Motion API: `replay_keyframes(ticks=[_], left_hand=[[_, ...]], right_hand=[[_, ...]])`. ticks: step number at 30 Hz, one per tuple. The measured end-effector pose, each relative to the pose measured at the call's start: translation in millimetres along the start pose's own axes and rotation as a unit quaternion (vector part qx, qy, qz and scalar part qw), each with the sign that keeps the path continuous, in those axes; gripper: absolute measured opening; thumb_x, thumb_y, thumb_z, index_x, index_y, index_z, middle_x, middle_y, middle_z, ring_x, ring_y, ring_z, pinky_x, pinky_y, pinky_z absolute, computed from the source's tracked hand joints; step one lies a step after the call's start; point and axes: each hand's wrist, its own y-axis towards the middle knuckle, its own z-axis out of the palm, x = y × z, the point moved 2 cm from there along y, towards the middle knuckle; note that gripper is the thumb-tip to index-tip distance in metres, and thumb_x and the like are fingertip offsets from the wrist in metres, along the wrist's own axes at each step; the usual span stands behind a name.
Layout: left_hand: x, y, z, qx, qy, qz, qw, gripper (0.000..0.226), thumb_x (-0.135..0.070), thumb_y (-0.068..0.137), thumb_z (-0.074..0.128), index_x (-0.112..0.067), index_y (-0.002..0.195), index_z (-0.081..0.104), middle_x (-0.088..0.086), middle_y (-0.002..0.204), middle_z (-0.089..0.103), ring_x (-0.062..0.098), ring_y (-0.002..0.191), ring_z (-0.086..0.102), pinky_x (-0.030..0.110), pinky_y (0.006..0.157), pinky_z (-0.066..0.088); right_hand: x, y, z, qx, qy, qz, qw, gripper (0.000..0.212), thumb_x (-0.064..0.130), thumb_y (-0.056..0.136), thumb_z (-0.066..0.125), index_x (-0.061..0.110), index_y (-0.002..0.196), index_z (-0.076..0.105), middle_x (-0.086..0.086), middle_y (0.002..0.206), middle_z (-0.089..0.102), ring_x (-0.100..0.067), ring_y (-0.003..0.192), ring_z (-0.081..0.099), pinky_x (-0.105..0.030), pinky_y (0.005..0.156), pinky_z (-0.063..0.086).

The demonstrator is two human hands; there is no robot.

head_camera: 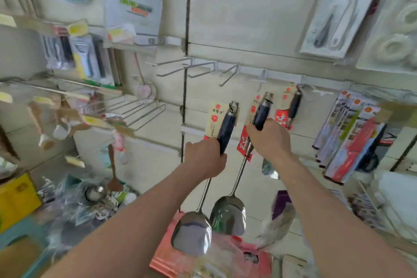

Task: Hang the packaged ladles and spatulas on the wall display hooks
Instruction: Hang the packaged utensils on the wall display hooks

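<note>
My left hand grips the dark blue handle of a steel spatula, whose blade hangs low and whose hanging ring sits below the hook rail. My right hand grips the handle of a second spatula with a red and cream card label, its top just under a white wall hook. A third utensil with the same handle hangs from a hook to the right. Several bare wire hooks stick out of the rail to the upper left.
Boxed knife sets hang at the right. Packaged peelers and wooden utensils fill the left racks. Loose packaged ladles lie at lower left beside a yellow box. A pink package lies below my arms.
</note>
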Motion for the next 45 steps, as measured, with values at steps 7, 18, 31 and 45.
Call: replay_keyframes(ticks=[7, 18, 31, 45], left_hand=[[113.4, -42.2, -26.4, -0.010, 0.037, -0.127, 0.991, 0.023, -0.039, 0.096, 0.044, -0.017, 0.092, 0.043, 0.005, 0.101, 0.063, 0.028, 0.093, 0.062, 0.033, 0.078, 0.036], [275.5, -102.9, -65.1, -0.016, 0.063, -0.327, 0.943, 0.026, -0.038, 0.096, 0.046, -0.014, 0.103, 0.052, 0.007, 0.107, 0.064, 0.030, 0.099, 0.062, 0.035, 0.086, 0.040], [466.0, -104.9, -101.6, -0.020, 0.060, -0.512, 0.857, 0.014, -0.030, 0.095, 0.045, -0.016, 0.092, 0.047, 0.003, 0.082, 0.054, 0.026, 0.080, 0.057, 0.031, 0.071, 0.047], [637.6, -114.6, -141.1, -0.044, 0.039, -0.622, 0.781, 0.014, -0.028, 0.091, 0.046, -0.014, 0.093, 0.049, 0.001, 0.075, 0.052, 0.024, 0.079, 0.058, 0.028, 0.062, 0.047]], right_hand=[[89.1, -36.7, 84.7, 0.120, -0.001, -0.103, 0.987, 0.030, 0.037, 0.091, 0.044, 0.008, 0.094, 0.053, -0.005, 0.081, 0.060, -0.029, 0.075, 0.056, -0.032, 0.061, 0.038], [258.0, -89.8, 207.5, 0.253, 0.031, -0.311, 0.916, 0.024, 0.034, 0.092, 0.047, 0.011, 0.083, 0.049, -0.004, 0.073, 0.052, -0.026, 0.070, 0.050, -0.033, 0.058, 0.033], [431.1, -82.8, 356.0, 0.348, 0.040, -0.448, 0.823, 0.031, 0.041, 0.094, 0.040, 0.012, 0.090, 0.048, -0.004, 0.075, 0.051, -0.028, 0.072, 0.054, -0.032, 0.060, 0.038], [583.1, -114.4, 481.8, 0.451, 0.069, -0.474, 0.753, 0.038, 0.045, 0.096, 0.037, 0.008, 0.103, 0.046, -0.002, 0.075, 0.053, -0.025, 0.066, 0.057, -0.039, 0.061, 0.046]])
